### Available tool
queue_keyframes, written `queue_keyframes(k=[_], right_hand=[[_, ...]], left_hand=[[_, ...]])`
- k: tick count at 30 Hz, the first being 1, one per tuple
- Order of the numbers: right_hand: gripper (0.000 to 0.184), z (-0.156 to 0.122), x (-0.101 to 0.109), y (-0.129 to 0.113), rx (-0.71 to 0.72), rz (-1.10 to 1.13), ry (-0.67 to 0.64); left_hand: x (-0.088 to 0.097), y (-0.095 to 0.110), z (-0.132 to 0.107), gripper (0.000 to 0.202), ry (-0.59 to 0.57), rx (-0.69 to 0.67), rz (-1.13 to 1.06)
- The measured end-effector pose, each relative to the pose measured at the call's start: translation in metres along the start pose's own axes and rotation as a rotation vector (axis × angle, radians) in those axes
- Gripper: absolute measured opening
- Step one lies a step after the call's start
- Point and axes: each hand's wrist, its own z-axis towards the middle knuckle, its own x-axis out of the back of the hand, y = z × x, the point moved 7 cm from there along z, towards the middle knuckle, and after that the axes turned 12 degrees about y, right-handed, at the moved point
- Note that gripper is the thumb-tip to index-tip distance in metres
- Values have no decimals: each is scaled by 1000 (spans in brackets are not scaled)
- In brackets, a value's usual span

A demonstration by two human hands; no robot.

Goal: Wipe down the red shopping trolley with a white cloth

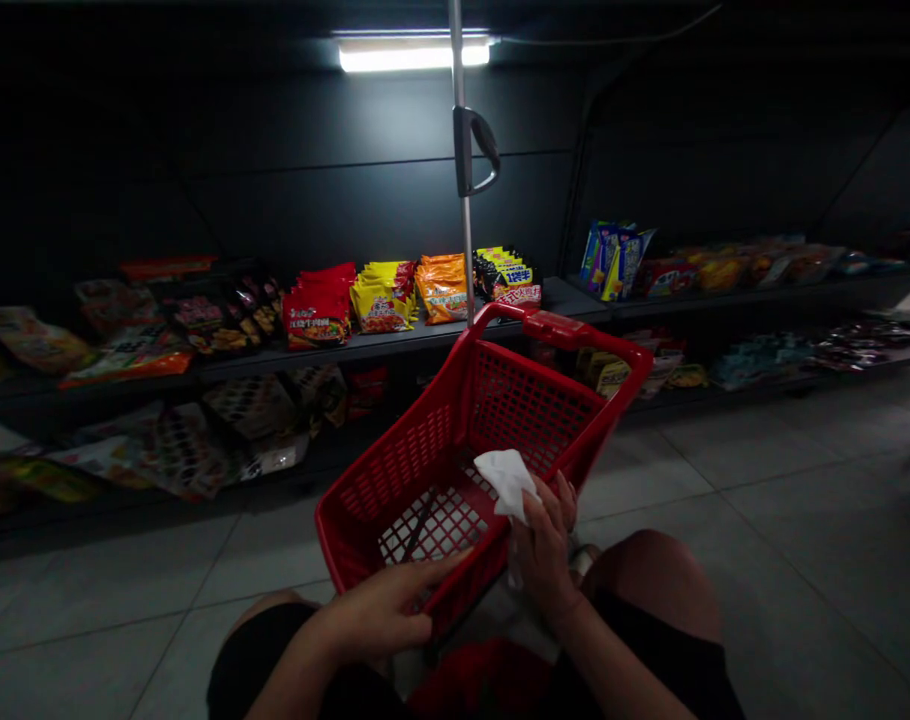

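Note:
A red plastic shopping basket (402, 450) with latticed walls and floor stands tilted in the middle of the head view. My left hand (387, 605) is at its near rim, fingers stretched over the edge and thumb outside, holding that side. In my right hand (549, 540) is a crumpled white tissue (506, 480), pinched at the rim on the right of the near wall. Part of the tissue hangs down outside the basket. Only a dark thin bar shows at the basket's floor. A silver telescopic pole (459, 75) with a black grip rises from behind the basket.
Behind the basket, a dark shelf (384, 345) carries red noodle packs (318, 308), yellow packs (384, 298), orange packs (441, 288) and other snack bags. A lower shelf holds more bags (192, 450). A lit tube lamp (414, 55) hangs above. My bent knees flank the basket on the tiled floor (672, 500).

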Motion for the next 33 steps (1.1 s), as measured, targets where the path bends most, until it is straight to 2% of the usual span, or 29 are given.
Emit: queue_keyframes(k=[2, 5, 8, 11, 16, 20, 24, 27, 31, 33], right_hand=[[24, 7, 4, -1, 100, -53, -67], [23, 31, 10, 7, 250, -87, -106], [23, 49, 6, 8, 322, -52, -197], [24, 51, 4, -1, 294, -40, -231], [25, 34, 0, -8, 261, -64, -276], [26, 38, -8, 9, 240, -83, -226], [24, 45, -16, 20, 164, -103, -88], [23, 26, -28, -4, 142, -67, -67], [31, -11, -48, -54, 274, 49, -253], [34, -12, -43, -51, 314, 38, -316]], left_hand=[[10, -9, -10, 67, 92, 36, 88], [21, -28, -21, 45, 216, 77, 279], [25, -44, -27, 45, 280, 70, 425], [30, -53, -33, 46, 308, 31, 458], [49, -63, -36, 47, 284, 42, 382], [67, -67, -18, 50, 321, 84, 311], [68, -61, 9, 54, 308, 74, 256], [63, -57, 21, 57, 297, 64, 268], [57, -54, 24, 58, 303, 46, 330], [55, -53, 22, 58, 295, 56, 329]])
